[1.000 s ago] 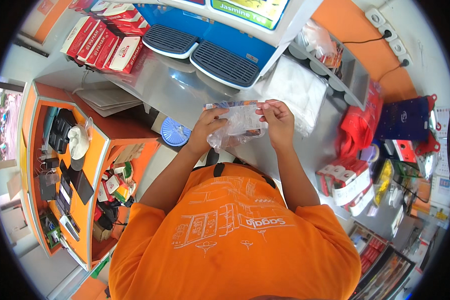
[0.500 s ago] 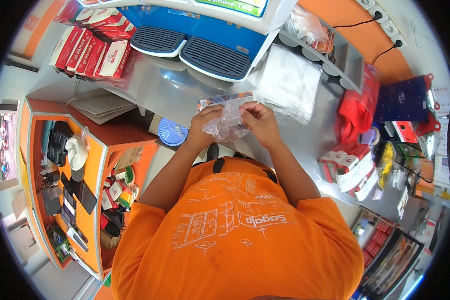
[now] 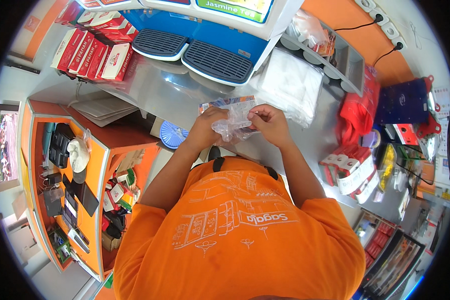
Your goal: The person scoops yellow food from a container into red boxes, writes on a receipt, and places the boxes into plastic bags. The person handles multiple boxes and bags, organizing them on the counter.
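Observation:
My left hand (image 3: 208, 126) and my right hand (image 3: 271, 121) are close together over a steel counter (image 3: 165, 92), both gripping a crumpled clear plastic bag (image 3: 232, 126). A flat colourful packet (image 3: 225, 104) lies on the counter just behind the bag, touching my fingers. My right fingers pinch the bag's upper edge. My left hand closes on the bag's left side. My orange shirt fills the lower part of the view.
A blue and white drink dispenser (image 3: 205, 55) stands at the back. Red cartons (image 3: 92, 47) are stacked at the left, a pile of clear bags (image 3: 290, 85) at the right. A blue lid (image 3: 172, 135) lies near my left elbow. An orange shelf unit (image 3: 80, 175) is left.
My two hands have drawn closer together on the plastic bag, which is now more bunched up. The view has shifted slightly, with the counter things sitting further right and lower.

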Motion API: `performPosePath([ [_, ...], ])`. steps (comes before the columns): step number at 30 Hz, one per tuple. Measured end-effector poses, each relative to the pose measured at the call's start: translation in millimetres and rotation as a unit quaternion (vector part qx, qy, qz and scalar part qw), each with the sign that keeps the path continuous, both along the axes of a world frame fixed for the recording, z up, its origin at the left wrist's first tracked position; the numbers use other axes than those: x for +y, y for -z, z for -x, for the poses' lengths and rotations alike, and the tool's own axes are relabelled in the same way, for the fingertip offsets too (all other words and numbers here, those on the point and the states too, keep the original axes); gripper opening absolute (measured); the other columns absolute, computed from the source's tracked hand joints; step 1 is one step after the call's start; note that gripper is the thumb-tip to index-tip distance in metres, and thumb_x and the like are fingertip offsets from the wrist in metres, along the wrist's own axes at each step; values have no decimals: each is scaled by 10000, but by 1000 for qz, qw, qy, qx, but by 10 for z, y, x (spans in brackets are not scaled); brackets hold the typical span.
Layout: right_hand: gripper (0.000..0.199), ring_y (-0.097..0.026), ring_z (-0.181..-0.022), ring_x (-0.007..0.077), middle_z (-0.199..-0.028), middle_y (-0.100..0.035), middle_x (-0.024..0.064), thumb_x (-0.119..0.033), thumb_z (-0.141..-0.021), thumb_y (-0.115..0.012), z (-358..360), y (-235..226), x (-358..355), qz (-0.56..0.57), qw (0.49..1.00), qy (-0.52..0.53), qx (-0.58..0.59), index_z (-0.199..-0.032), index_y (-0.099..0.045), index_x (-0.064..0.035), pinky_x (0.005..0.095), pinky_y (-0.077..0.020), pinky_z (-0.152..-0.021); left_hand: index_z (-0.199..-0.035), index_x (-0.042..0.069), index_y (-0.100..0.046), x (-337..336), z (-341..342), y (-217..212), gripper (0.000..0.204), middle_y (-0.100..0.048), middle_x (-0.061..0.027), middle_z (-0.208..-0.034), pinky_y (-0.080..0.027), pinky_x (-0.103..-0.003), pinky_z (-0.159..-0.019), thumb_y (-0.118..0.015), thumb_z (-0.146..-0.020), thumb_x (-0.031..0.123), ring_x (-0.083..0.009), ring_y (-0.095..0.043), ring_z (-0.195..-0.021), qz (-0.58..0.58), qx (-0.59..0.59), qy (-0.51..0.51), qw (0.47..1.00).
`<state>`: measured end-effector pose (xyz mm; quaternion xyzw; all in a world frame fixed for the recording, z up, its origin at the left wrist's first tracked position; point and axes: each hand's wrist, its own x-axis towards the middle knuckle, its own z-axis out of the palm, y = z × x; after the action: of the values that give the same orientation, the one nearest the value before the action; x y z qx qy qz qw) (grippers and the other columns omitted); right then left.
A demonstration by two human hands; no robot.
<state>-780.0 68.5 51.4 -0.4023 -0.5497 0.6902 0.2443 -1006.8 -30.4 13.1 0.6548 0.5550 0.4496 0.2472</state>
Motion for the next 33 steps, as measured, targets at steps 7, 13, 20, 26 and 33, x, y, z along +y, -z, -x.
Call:
performPosePath([
  [7,141,-606,-728,50,-849,-705,12,-105,-970,-691,-110,48,236,-76,994,58,-52,-1050,-754,-8,252,-541,-659,-1018,94,-712,-71,96,-162,368,-693,-89,-1251,-503,-429,-958,-825,-671,142,-324,-604,-1170,-103,133,19,986],
  [13,164,-645,-718,172,-855,-723,91,-73,-915,-698,315,192,163,-261,948,-180,-20,-1053,-750,0,310,-537,-725,-1038,101,-738,-54,119,-350,364,-695,-92,-1262,-507,-412,-953,-802,-682,139,-309,-623,-1129,-67,221,18,973],
  [20,220,-669,-804,203,-948,-711,109,-86,-899,-710,288,140,132,-158,975,-141,-70,-1106,-726,-15,325,-547,-761,-1022,58,-748,59,-25,-487,232,-753,-138,-975,-549,-344,-717,-809,-831,176,-271,-698,-769,178,74,-78,978],
  [26,290,-680,-907,229,-1093,-666,91,-98,-898,-725,213,274,-197,-374,919,-104,-67,-1186,-702,-80,344,-565,-803,-993,-5,-740,100,67,-292,195,-738,-69,-877,-528,-267,-628,-788,-921,170,-106,-665,-721,309,-282,-121,900],
  [33,159,-672,-955,264,-1073,-665,87,-73,-871,-753,401,407,-289,-510,854,-107,12,-1029,-757,-61,354,-561,-823,-1017,-9,-732,29,50,-153,174,-730,-68,-953,-573,-241,-709,-754,-953,151,-111,-690,-814,294,-424,-129,847],
])
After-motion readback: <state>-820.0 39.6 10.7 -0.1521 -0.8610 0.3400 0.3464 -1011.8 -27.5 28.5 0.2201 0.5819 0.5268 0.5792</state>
